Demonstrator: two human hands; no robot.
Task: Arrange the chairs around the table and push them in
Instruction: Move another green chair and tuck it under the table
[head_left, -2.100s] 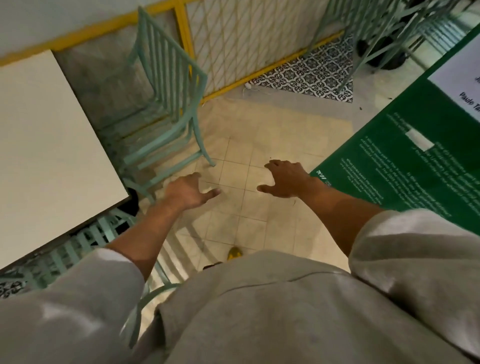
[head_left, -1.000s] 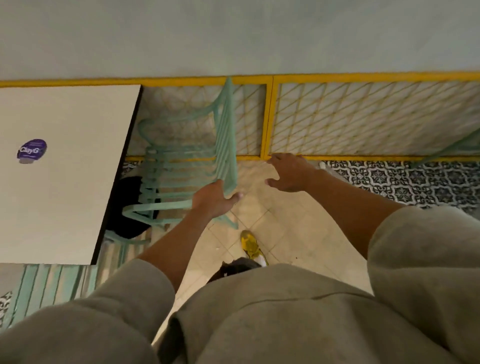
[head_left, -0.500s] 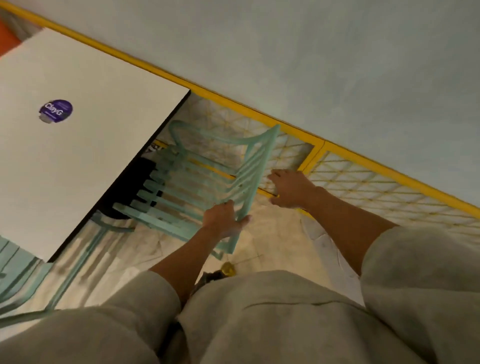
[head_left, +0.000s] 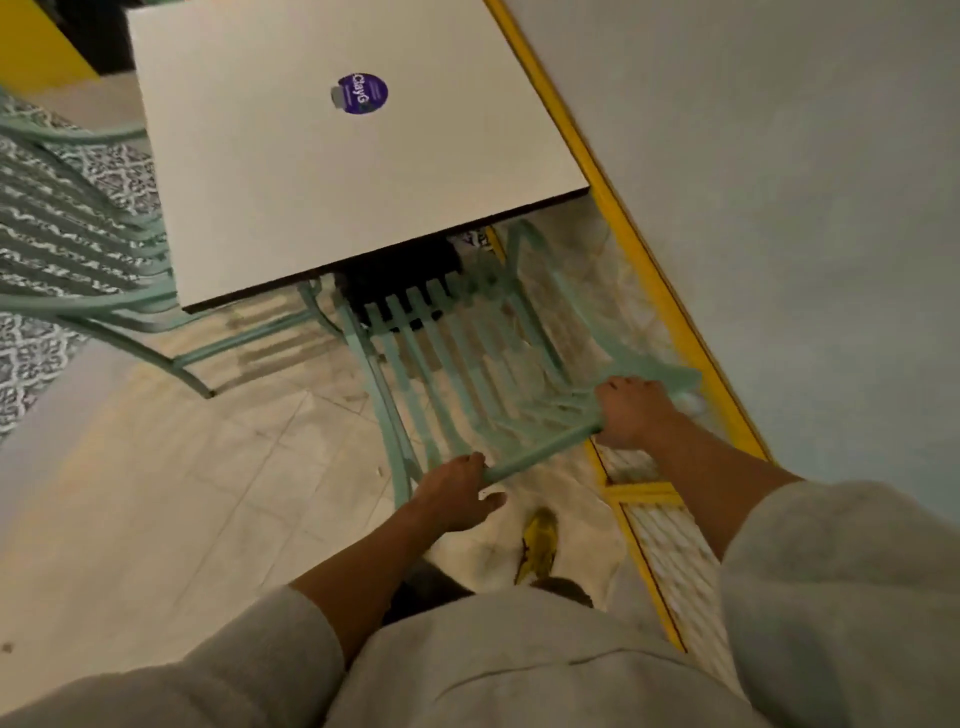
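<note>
A mint-green slatted metal chair (head_left: 467, 364) faces the near edge of the white square table (head_left: 291, 171), its seat front partly under the tabletop. My left hand (head_left: 454, 496) grips the left end of the backrest's top rail. My right hand (head_left: 631, 410) grips the same rail further right. A second mint-green chair (head_left: 78, 249) stands at the table's left side, its seat tucked partly under the top.
A yellow-framed lattice railing (head_left: 670, 322) and a pale wall (head_left: 805, 208) run close along the right of the chair. A purple round sticker (head_left: 362, 93) sits on the tabletop. My yellow shoe (head_left: 540, 540) stands behind the chair on beige tiles.
My left hand closed on the chair's backrest, then my right hand took the rail too. My view swung round, so I now stand behind the chair facing the table.
</note>
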